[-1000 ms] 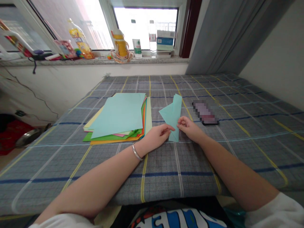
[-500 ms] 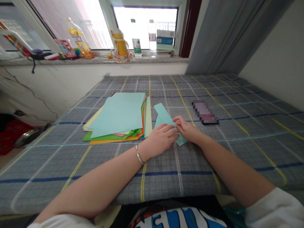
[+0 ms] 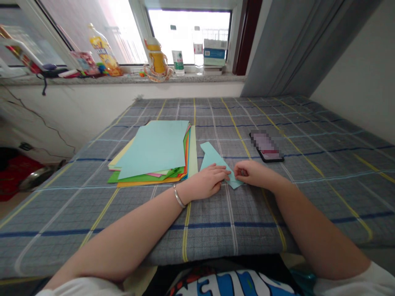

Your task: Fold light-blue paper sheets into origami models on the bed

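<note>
A folded piece of light blue paper (image 3: 212, 156) lies on the plaid cloth in front of me, with one narrow end pointing up and left. My left hand (image 3: 207, 181) rests flat on its lower left part, fingers stretched out, a silver bangle at the wrist. At the paper's right edge, my right hand (image 3: 251, 174) is curled with thumb and fingertips together. Whether those fingertips pinch the edge or only press on it is hard to make out. Left of the hands is a stack of coloured paper (image 3: 154, 148), light blue on top.
A phone (image 3: 267, 146) with a blurred screen lies right of the hands. Along the windowsill (image 3: 129, 79) stand an orange drink bottle (image 3: 105, 51), a yellow flask (image 3: 156, 57), a white-green tube (image 3: 178, 62), a clear bottle (image 3: 198, 51) and boxes (image 3: 214, 53). A grey curtain (image 3: 286, 41) hangs at right.
My right hand has moved right and slightly down, away from my left hand, to the paper's right edge. The folded paper's upper end sits a little lower.
</note>
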The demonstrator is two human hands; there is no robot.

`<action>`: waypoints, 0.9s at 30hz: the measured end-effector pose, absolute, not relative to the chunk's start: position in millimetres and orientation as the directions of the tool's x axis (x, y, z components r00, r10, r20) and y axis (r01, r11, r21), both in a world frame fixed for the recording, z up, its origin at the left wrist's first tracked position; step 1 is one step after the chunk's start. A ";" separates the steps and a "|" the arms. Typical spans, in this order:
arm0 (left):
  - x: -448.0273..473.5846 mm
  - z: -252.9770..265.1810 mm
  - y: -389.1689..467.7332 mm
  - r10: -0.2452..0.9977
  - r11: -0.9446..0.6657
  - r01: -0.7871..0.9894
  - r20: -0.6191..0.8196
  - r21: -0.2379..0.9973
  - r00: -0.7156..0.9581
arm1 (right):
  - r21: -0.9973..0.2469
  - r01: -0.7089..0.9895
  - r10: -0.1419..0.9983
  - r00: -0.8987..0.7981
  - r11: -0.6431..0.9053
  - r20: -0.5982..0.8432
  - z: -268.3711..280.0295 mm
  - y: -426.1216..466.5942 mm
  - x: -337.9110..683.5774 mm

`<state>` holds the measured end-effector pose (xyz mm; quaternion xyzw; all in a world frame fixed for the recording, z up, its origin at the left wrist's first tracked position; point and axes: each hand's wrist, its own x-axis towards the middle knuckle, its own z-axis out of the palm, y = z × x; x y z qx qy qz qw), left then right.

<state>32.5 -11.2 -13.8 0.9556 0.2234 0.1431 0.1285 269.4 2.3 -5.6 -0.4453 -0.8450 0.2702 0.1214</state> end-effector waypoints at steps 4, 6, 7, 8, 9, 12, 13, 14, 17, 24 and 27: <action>30.7 -12.1 -10.3 0.478 -0.855 0.402 0.197 0.327 0.856 | -0.576 0.732 0.822 -0.543 0.364 -0.171 1.7 0.2 275.8; 30.3 -10.8 -9.9 0.477 -0.853 0.402 0.184 0.332 0.859 | -0.580 0.744 0.824 -0.527 0.332 -0.205 3.6 -0.6 276.4; 30.3 -10.1 -9.8 0.476 -0.852 0.402 0.177 0.336 0.861 | -0.578 0.747 0.824 -0.525 0.328 -0.211 4.3 -1.2 276.4; 30.2 -9.5 -9.8 0.474 -0.851 0.400 0.171 0.339 0.864 | -0.575 0.748 0.824 -0.527 0.331 -0.211 4.8 -1.9 276.4; 30.1 -9.0 -9.9 0.472 -0.852 0.398 0.169 0.341 0.865 | -0.569 0.749 0.822 -0.531 0.339 -0.209 5.4 -2.7 276.3; 29.8 -8.6 -10.1 0.470 -0.852 0.393 0.177 0.346 0.864 | -0.543 0.760 0.816 -0.537 0.356 -0.216 6.6 -5.7 276.9; 29.6 -8.9 -10.1 0.470 -0.852 0.390 0.180 0.350 0.864 | -0.536 0.767 0.816 -0.533 0.354 -0.224 6.9 -6.7 277.4; 29.6 -9.3 -9.8 0.471 -0.850 0.389 0.184 0.355 0.863 | -0.530 0.772 0.815 -0.531 0.351 -0.233 7.2 -7.7 278.1; 29.7 -10.7 -8.5 0.482 -0.843 0.391 0.195 0.370 0.854 | -0.517 0.760 0.805 -0.557 0.394 -0.205 7.4 -10.5 280.1; 31.9 -15.0 -6.8 0.513 -0.834 0.422 0.221 0.355 0.829 | -0.420 0.689 0.760 -0.650 0.590 0.000 9.3 -15.1 273.7; 32.0 -17.9 -7.2 0.542 -0.818 0.455 0.208 0.352 0.814 | -0.333 0.657 0.712 -0.699 0.676 0.066 10.7 -18.0 265.5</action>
